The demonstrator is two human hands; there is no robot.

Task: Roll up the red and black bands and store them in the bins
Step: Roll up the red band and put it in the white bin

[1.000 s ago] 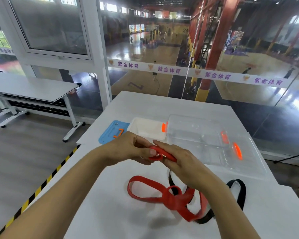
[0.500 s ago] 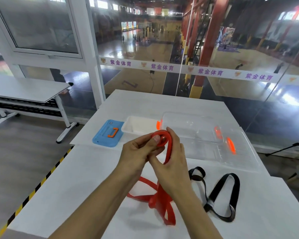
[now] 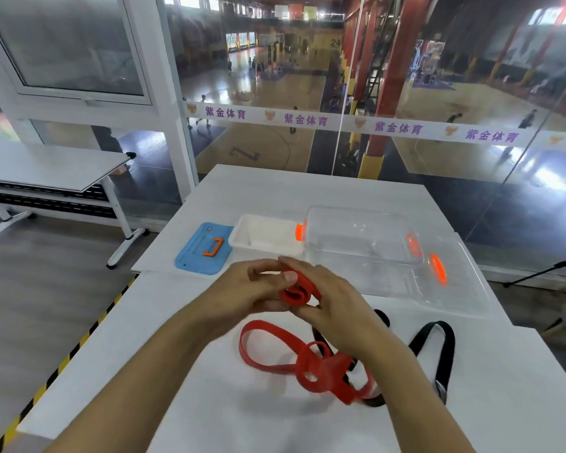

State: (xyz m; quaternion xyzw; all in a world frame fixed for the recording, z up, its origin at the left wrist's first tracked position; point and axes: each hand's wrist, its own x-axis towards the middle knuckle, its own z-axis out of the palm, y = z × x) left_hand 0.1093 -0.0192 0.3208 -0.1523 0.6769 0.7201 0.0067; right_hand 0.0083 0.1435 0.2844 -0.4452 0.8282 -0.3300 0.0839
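A red band (image 3: 268, 351) lies in loose loops on the white table (image 3: 209, 403), and one end of it is wound into a small coil held up between both hands. My left hand (image 3: 242, 292) pinches the coil from the left; my right hand (image 3: 327, 299) wraps it from the right. The black band (image 3: 433, 341) lies on the table to the right, partly hidden under my right forearm and the red band. Beyond the hands stand a white bin (image 3: 265, 235) and a clear bin (image 3: 360, 237) with orange latches.
A blue lid (image 3: 193, 253) with an orange handle lies left of the white bin. A clear lid (image 3: 451, 286) with an orange handle rests right of the clear bin. A glass wall runs behind the table. Another white table (image 3: 46, 168) stands at the left.
The coil in my hands has grown tighter and my hands have come lower over the table. The loose red loops have dropped and spread out on the table.
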